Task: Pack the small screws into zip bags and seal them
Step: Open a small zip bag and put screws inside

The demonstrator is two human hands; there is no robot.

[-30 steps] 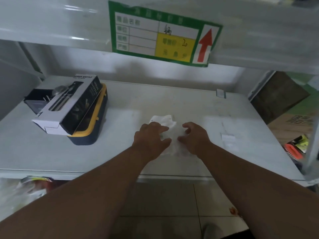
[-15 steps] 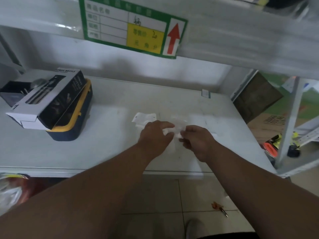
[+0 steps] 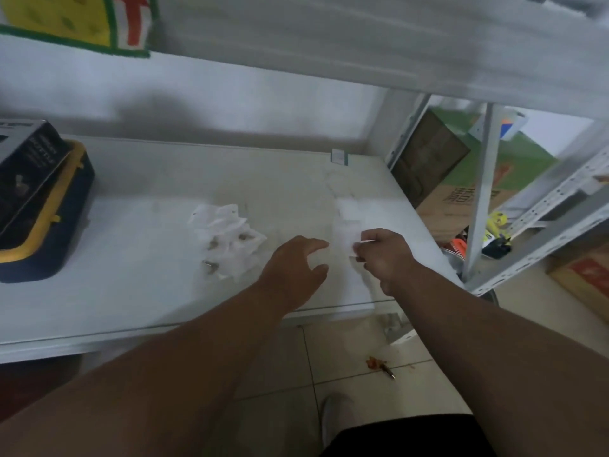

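A heap of small clear zip bags (image 3: 227, 239) lies on the white shelf (image 3: 138, 265), with dark screws showing inside several of them. My right hand (image 3: 382, 255) pinches one clear zip bag (image 3: 346, 232) at its lower edge, and the bag stands up from my fingers. More flat bags (image 3: 351, 206) lie just behind it. My left hand (image 3: 296, 265) hovers over the shelf to the left of the held bag, fingers loosely spread, holding nothing.
A black and white carton (image 3: 23, 166) lies on a navy and yellow case (image 3: 49, 232) at the shelf's left. An upper shelf with a green label (image 3: 75, 24) hangs overhead. Cardboard boxes (image 3: 461, 192) and a rack post (image 3: 481, 199) stand to the right.
The view swung right and down. My hands left the heap of bags and moved right; my right hand now holds one bag up, and my left hand has opened.
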